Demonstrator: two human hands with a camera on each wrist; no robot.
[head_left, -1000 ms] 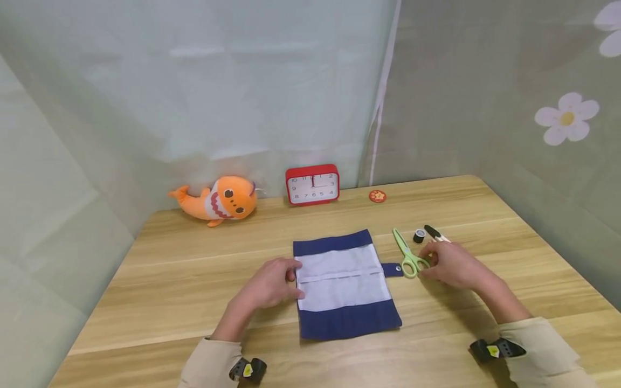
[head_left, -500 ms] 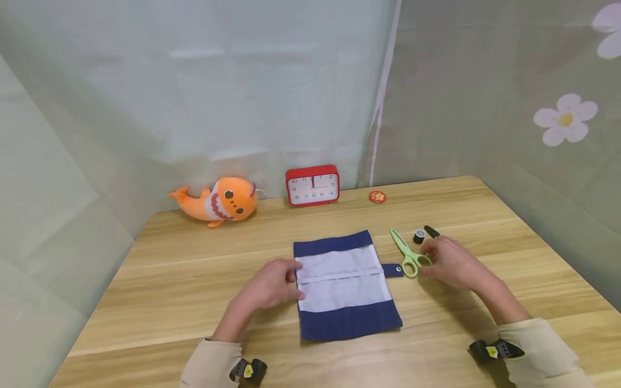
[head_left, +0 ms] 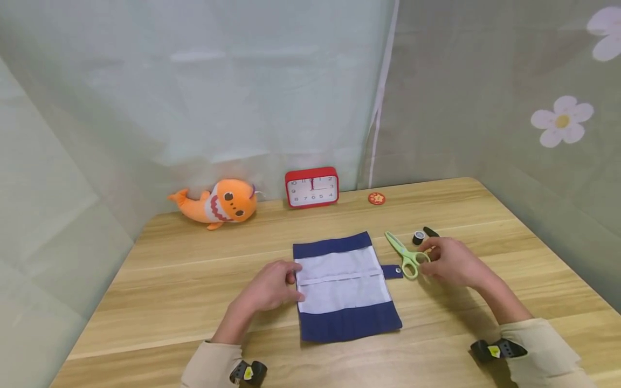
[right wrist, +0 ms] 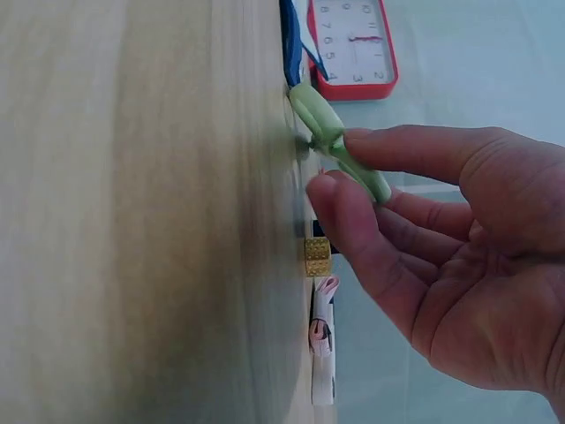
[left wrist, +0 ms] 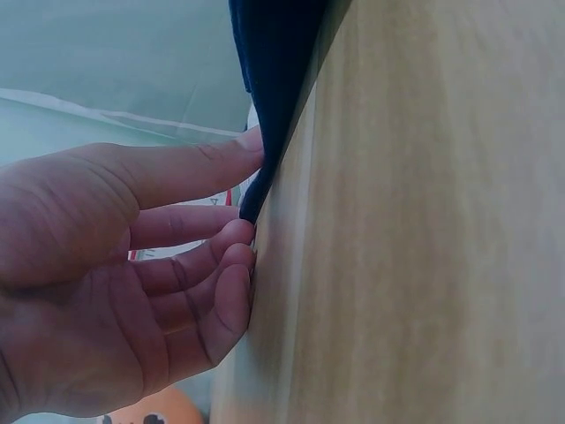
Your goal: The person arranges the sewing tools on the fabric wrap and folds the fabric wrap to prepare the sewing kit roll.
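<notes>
A blue fabric case (head_left: 344, 323) with a pale lining lies unfolded on the wooden table, its snap tab (head_left: 392, 271) pointing right. At its left edge my left hand (head_left: 271, 285) rests thumb and index fingertip on the lining. The left wrist view shows that hand (left wrist: 115, 256) with its thumb against the dark cloth and the lower fingers bent near the table. Just right of the tab, my right hand (head_left: 451, 264) pinches a handle loop of light green scissors (head_left: 404, 249). In the right wrist view, the scissors (right wrist: 320, 115) have that loop tipped up off the table.
Beyond the right hand sit a dark thread spool (head_left: 418, 237) and a black-ended tool (head_left: 430, 231). A gold ring-like piece (right wrist: 318, 256) and a folded pinkish strip (right wrist: 325, 309) lie nearby. At the back stand an orange plush shark (head_left: 218, 202), a red clock (head_left: 312, 187) and a red disc (head_left: 376, 198).
The scissors' blades have swung slightly left, and the handle loop in my right hand is tilted up. My left hand and the case have stayed in place.
</notes>
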